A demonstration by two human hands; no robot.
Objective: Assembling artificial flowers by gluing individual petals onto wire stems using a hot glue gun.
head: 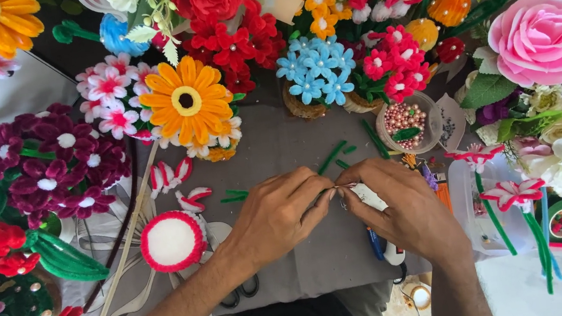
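Left hand [277, 215] and right hand [405, 207] each hold a closed grip on one white stem [342, 188], fingertips meeting mid-table [279, 144], likely for fine twisting control.

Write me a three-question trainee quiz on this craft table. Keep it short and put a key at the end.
1. True or false: the left hand and the right hand meet fingertip to fingertip over the grey cloth.
2. What fills the clear cup beyond the right hand? A) pink beads B) water C) scissors
3. Fill in: the red-rimmed white disc lies to the ____ of the left hand.

Key
1. True: both pinch a small white piece between them.
2. A
3. left
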